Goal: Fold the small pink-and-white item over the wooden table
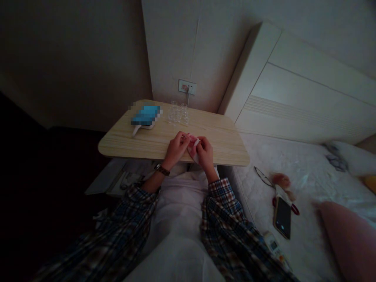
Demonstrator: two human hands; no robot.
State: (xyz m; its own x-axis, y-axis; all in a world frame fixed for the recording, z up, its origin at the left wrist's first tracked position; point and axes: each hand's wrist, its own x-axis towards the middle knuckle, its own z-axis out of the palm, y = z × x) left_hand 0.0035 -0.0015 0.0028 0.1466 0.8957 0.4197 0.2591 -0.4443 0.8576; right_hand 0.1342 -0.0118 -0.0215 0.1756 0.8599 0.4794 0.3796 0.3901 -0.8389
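Over the front part of a light wooden table (211, 124), my left hand (176, 149) and my right hand (206, 152) meet at a small, thin pink-and-white piece (193, 149). Whether it is paper or cloth I cannot tell. Fingertips of my left hand pinch its upper left side; those of my right hand pinch the right side, and a whitish end hangs down between them. Fingers cover part of it. Behind my hands stand several small clear glass-like vessels (178, 113). At the table's far left, a blurred blue-screened device (147, 114) rests on a white stand.
A wall socket (187, 87) with a plugged-in cable is behind the table. To the right, the bed (252, 149) bears a smartphone (282, 217), a remote control (276, 246), a red-handled thing (295, 209) and a pink pillow (349, 235). Below the table's left side sits a whitish shelf (107, 178).
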